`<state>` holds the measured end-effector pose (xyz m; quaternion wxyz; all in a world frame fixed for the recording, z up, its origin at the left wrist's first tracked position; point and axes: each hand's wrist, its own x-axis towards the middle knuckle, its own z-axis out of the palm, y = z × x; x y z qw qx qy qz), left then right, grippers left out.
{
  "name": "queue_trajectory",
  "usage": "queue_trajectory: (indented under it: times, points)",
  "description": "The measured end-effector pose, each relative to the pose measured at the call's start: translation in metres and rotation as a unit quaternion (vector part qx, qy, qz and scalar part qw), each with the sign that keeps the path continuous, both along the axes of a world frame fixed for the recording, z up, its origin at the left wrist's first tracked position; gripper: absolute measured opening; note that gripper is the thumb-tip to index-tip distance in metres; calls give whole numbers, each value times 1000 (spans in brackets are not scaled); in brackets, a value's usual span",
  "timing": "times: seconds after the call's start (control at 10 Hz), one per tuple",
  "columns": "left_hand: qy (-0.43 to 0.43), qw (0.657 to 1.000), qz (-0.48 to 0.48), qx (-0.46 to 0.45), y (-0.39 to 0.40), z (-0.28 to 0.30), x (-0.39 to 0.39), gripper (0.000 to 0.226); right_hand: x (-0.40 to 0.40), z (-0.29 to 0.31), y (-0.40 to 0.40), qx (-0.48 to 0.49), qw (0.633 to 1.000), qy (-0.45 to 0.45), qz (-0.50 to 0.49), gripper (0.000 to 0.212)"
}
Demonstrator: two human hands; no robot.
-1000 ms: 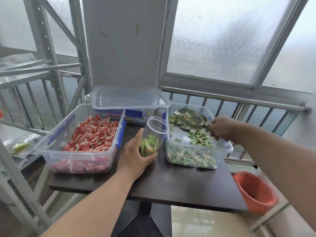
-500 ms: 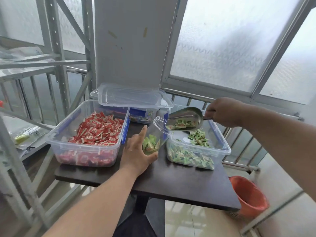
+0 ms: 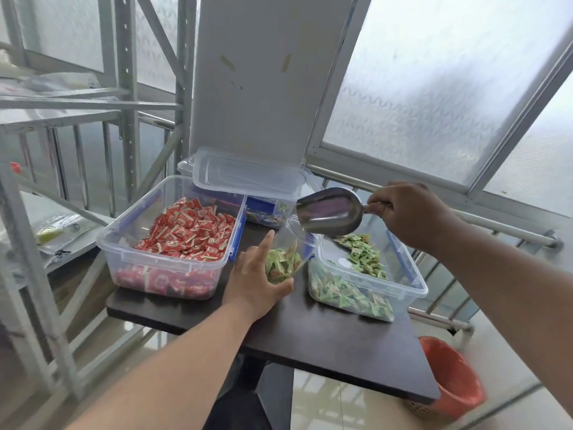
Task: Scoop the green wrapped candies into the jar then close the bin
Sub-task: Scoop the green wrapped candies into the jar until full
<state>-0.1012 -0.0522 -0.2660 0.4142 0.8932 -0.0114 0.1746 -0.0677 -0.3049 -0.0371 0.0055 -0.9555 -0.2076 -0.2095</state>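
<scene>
Jar (image 3: 286,254): tilted on table (image 3: 335,333), part-filled with green candies (image 3: 280,263), left hand (image 3: 255,279) wrapped round base. Scoop (image 3: 330,214): lip at jar mouth, handle clenched in right hand (image 3: 409,214). Green bin (image 3: 412,274): just beside, uncovered. Risk: narrow mouth, candies spill; tilted jar slips.

Dark table (image 3: 325,339), red-candy bin (image 3: 169,259), green-candy bin (image 3: 403,274), lidded container (image 3: 248,178), jar (image 3: 286,259)

Right hand (image 3: 406,215) grips handle of metal scoop (image 3: 330,211), tipped mouth-down at rim of clear jar (image 3: 286,252). Left hand (image 3: 255,276) wraps jar, tilted toward scoop; green wrapped candies (image 3: 280,263) inside. Open bin of green candies (image 3: 412,271) right of jar; bin of red candies (image 3: 173,234) left. Dark table (image 3: 325,336) beneath.
</scene>
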Motion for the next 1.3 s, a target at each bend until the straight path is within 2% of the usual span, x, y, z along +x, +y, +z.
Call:
queue_trajectory:
  times: [0.1,0.2,0.3,0.4,0.6,0.7,0.8,1.0,1.3]
  points:
    - [9,1000,-1,-1,0,0,0,111,2,-7,-6,25,998,-9,-65,24]
    - [16,1000,0,-10,1,0,0,113,5,-18,-15,11,982,36,-183,25]
    - [10,1000,-10,1,1,1,1,115,8,-41,-28,-67,960,81,-259,18]
    - [9,1000,-11,9,0,1,4,116,8,-68,-35,-47,950,121,-285,24]
    - [7,1000,-8,11,-1,0,7,119,15,-90,-37,-57,959,45,-273,38]
    - [13,1000,-5,5,-3,0,6,119,18,-94,-35,-62,949,99,-294,39]
    - [15,1000,-3,-6,-3,2,5,118,22,-94,-32,-8,950,124,-286,32]
    - [24,1000,1,-6,-4,4,4,117,35,-94,-29,105,934,231,-250,25]
    - [28,1000,1,-14,-4,4,2,116,29,-76,-21,93,917,263,-286,29]
